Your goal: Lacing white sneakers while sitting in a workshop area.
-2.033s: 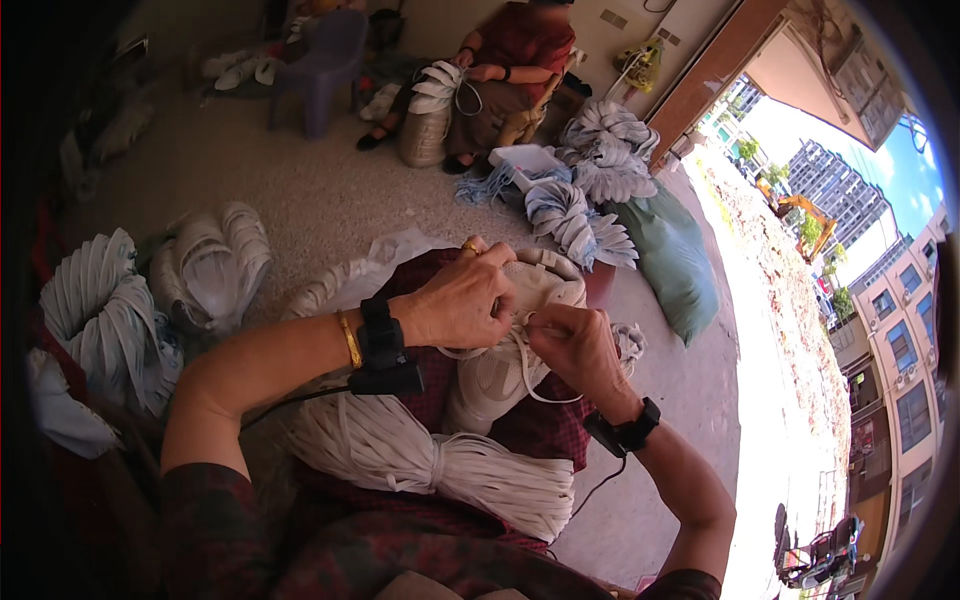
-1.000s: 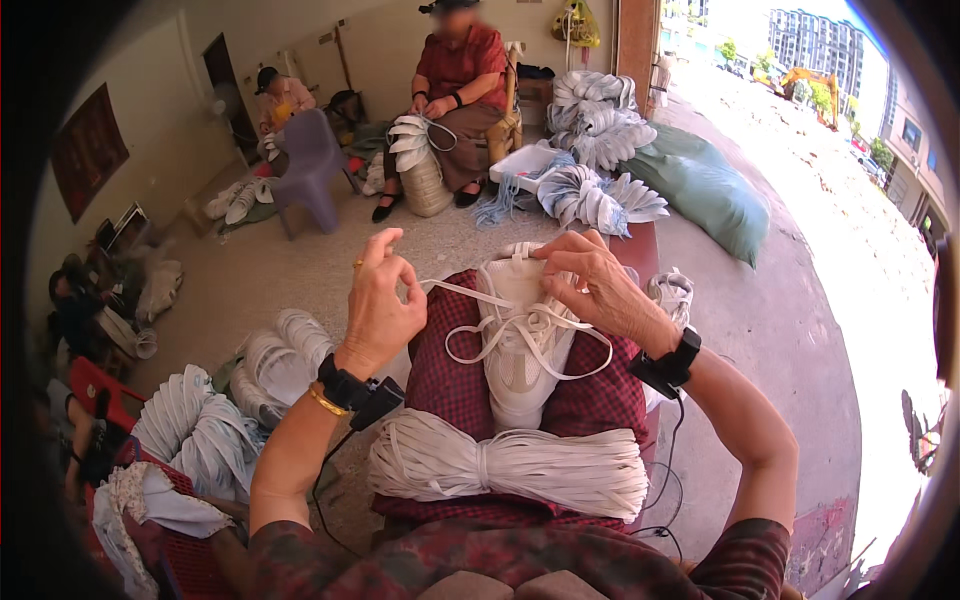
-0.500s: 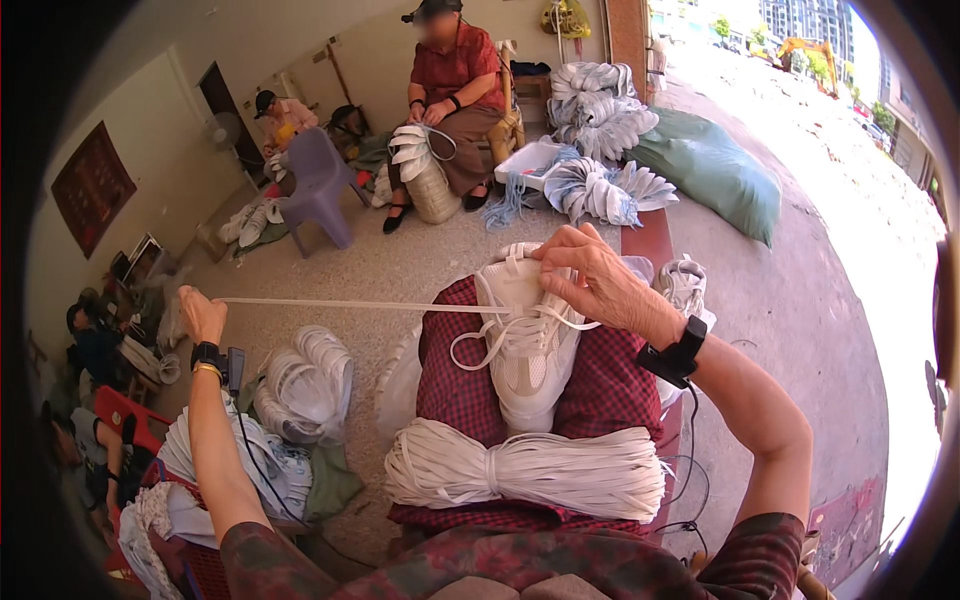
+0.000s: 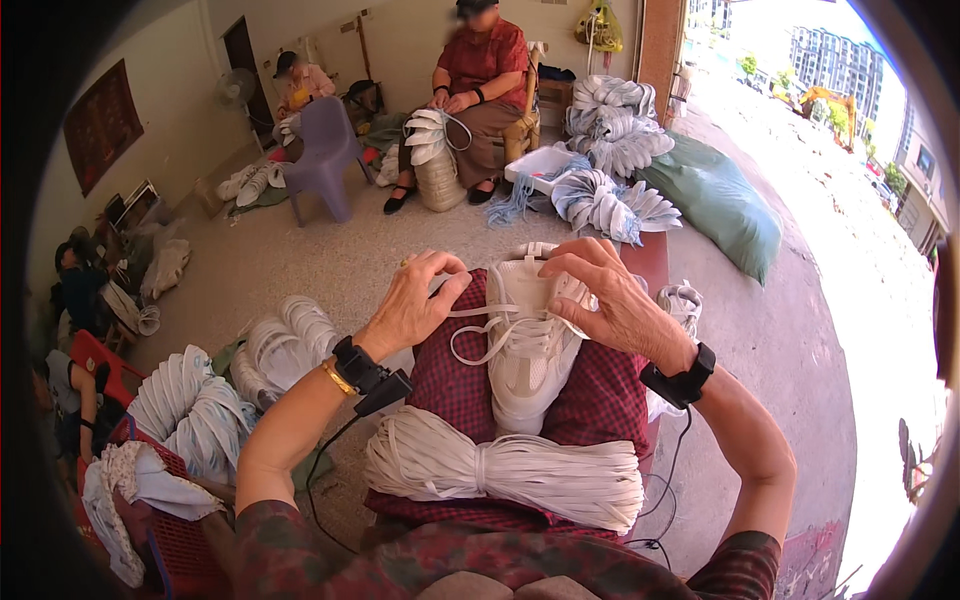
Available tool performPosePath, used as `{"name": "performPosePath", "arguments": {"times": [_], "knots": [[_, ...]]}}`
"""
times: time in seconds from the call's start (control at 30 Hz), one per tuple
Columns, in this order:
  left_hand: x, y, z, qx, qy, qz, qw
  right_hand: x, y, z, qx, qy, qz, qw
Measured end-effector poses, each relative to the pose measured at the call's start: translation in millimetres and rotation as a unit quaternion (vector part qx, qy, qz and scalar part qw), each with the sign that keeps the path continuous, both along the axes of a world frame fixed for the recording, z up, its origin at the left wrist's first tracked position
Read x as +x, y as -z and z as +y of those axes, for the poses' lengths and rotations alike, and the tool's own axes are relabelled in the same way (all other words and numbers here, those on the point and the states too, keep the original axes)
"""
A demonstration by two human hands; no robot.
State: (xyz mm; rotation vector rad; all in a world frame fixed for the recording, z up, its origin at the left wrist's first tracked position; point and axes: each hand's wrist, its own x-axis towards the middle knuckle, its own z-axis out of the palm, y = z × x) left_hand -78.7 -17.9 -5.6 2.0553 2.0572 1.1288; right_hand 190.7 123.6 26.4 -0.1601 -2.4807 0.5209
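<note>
Head view: lace bundle [image 4: 505,468] below shoe [image 4: 528,340].

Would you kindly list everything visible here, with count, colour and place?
shoe: one, white, on the lap
lace: one, white, threaded in the shoe
lace bundle: one, white, across the lap
cloth: one, red checked, under the shoe
chair: one, purple, far left
sack: one, green, right floor
basket: one, red, lower left
seated people: two, far wall
left hand: pinching the lace
right hand: on the shoe's tongue
</note>
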Motion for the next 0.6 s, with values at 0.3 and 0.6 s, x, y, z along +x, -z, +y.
{"name": "performPosePath", "arguments": {"times": [0.3,0.6], "knots": [[50,13,38,0.116,0.050,-0.022,0.992,-6,5,-15,0.124,0.067,-0.053,0.989],[50,11,43,0.064,0.061,-0.098,0.991,4,3,-1,-0.139,0.028,-0.046,0.989]]}}
